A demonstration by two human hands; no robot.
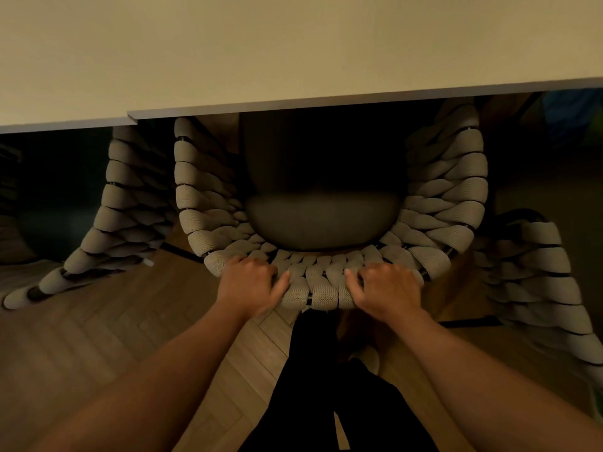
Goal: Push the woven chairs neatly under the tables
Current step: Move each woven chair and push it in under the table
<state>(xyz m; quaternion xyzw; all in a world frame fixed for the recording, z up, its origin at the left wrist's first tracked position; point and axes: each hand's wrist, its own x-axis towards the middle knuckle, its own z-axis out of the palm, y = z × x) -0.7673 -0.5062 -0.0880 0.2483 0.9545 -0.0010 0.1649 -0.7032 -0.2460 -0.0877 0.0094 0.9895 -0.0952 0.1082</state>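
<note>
Head view: both hands (321, 287) on woven chair (326, 288) back, seat under table (293, 53)

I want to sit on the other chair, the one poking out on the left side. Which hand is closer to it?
Left. The left hand grips the middle chair's woven back on the side toward the left chair, with bare floor between. The right hand grips the same back farther away.

Dining room, woven chairs (329, 203), tables (293, 44), parquet (98, 337)
</note>
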